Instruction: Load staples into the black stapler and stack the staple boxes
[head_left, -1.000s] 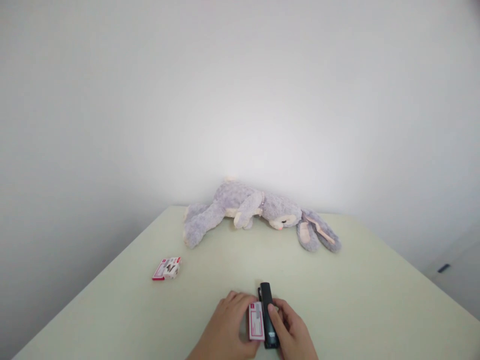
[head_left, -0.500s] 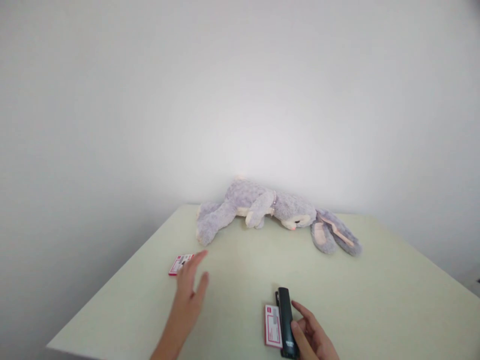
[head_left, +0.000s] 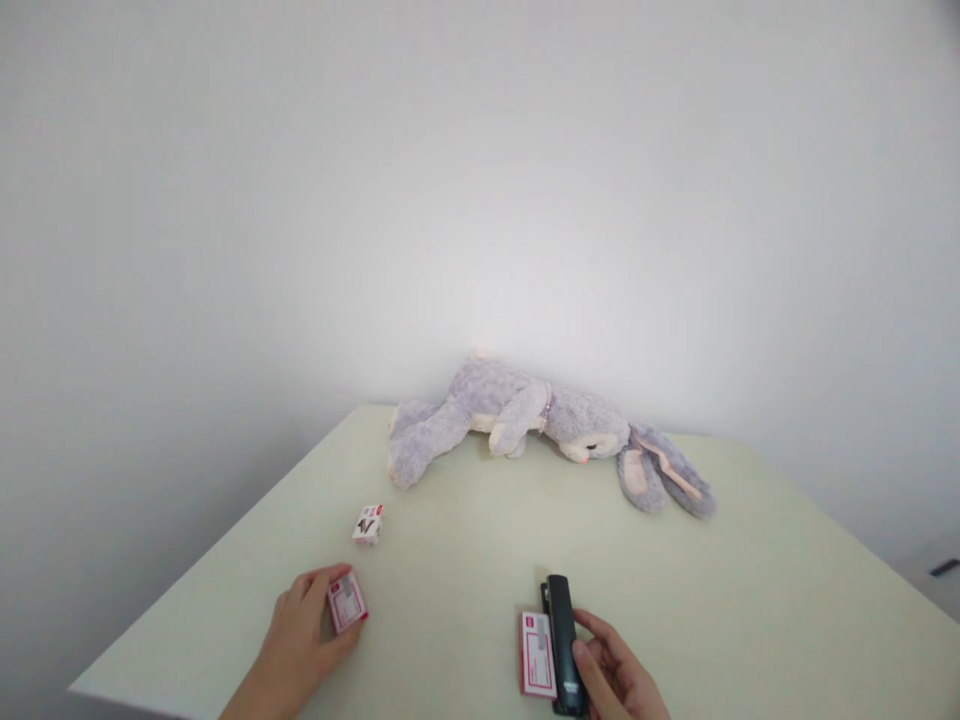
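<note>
Bottom edge cuts both hands at the wrist; box [head_left: 346, 603] print unreadable.

Three staple boxes [head_left: 346, 603] [head_left: 368, 524] [head_left: 537, 654], one stapler [head_left: 564, 642], one plush rabbit [head_left: 545, 432]

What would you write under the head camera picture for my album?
Left hand holds a small box, right hand rests on a black stapler, near a plush bunny on a table.
</note>
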